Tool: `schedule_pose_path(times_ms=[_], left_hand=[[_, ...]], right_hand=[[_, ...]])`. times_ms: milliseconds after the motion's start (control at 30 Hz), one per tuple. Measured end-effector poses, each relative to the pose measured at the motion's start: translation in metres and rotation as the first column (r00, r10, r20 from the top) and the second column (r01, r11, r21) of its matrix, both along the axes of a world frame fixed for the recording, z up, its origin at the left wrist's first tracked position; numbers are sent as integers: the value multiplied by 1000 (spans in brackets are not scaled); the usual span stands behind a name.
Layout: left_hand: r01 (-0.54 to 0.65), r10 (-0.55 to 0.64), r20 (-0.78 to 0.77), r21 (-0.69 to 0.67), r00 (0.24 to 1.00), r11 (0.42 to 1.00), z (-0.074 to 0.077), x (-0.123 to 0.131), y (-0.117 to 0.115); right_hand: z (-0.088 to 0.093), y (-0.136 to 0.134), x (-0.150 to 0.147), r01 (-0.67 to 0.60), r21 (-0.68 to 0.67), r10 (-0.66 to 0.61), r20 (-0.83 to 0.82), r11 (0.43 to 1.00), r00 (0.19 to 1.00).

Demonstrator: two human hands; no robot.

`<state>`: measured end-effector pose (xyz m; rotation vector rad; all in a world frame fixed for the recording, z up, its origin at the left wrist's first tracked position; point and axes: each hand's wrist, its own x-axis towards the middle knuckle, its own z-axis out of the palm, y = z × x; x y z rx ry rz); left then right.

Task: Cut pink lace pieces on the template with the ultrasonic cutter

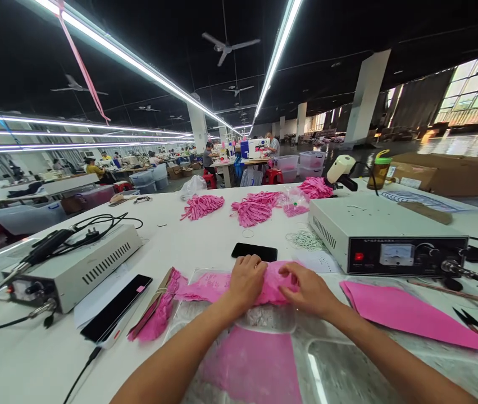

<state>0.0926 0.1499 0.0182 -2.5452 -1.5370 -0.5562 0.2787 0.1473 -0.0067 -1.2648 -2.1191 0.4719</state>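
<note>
Clear plastic trays: Nearest the worker, shallow, transparent, round-cornered plastic trays [348, 373] cover the tabletop; a flat, pale pink sheet [259, 365] shows there, in or under the plastic, which of the two cannot be told.
Left hand: The worker's bare left hand [247, 280] bears down on the cloth with fingers curled; whether they pinch it is hidden.
Right hand: The bare right hand [312, 289] curves at the cloth's other end, thumb and forefinger parted in a loose C, with nothing visibly clamped between them.
Pink cloth: A crumpled, thin, bright pink length of fabric [205, 286] lies crosswise beneath both hands, at the trays' far edge. It looks light, soft and limp, likely to crease or slide on smooth plastic; a flat press at one end and a fingertip pinch at the free edge should suit it best.
Flanks: A banded bundle of pink fabric [160, 314] sits at left; a smooth, folded pink sheet [403, 314] lies at right.
Phone: A black, glossy smartphone [254, 252] rests just beyond the hands.
Machines: Two pale metal control boxes, one left [82, 266] and one right [386, 224], flank the white table.
Pink strips: Farther back lie heaps of narrow pink strips [255, 210].
Workshop: Co-workers sit at distant sewing stations beneath long tube lights [278, 45].
</note>
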Motion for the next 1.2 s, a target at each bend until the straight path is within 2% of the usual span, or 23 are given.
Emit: schedule_pose_path(times_ms=[100,167,333,500,600,667,733,800,867,967,1100,1200], left_hand=[[43,-47,84,46,995,998,5,5,5],[9,-23,171,79,985,997,5,9,6],[-104,77,342,61,937,993,-9,23,-13],[-135,134,369,-22,920,991,-24,57,-31],[-150,148,357,-22,922,988,-23,74,-26],[-105,102,326,-6,940,994,-20,78,-26],[-4,-1,273,18,962,1000,-19,77,-32],[143,-149,201,46,968,989,-21,72,-46],[313,-319,116,66,941,947,-28,67,-65],[532,-533,1,67,846,844,-41,63,-89],[666,-663,-68,50,746,744,-48,64,-105],[720,-720,-13,0,694,694,-36,62,-110]], right_hand=[[12,-2,-18,48,32,-47,-7,998,999],[20,2,-24,90,21,-90,-26,996,996],[33,12,-13,181,-15,-181,-105,983,978],[52,1,-3,236,-22,-235,-192,972,953],[64,-12,8,274,-28,-272,-254,961,928],[66,-25,26,318,-49,-318,-291,947,902],[59,-42,50,373,-88,-382,-308,924,872],[44,-65,76,432,-135,-452,-290,892,843],[22,-90,98,477,-173,-506,-234,862,830],[-11,-124,121,528,-179,-552,-132,830,823],[-37,-153,136,603,-164,-614,-27,781,789],[-43,-163,145,636,-171,-642,24,753,767]])
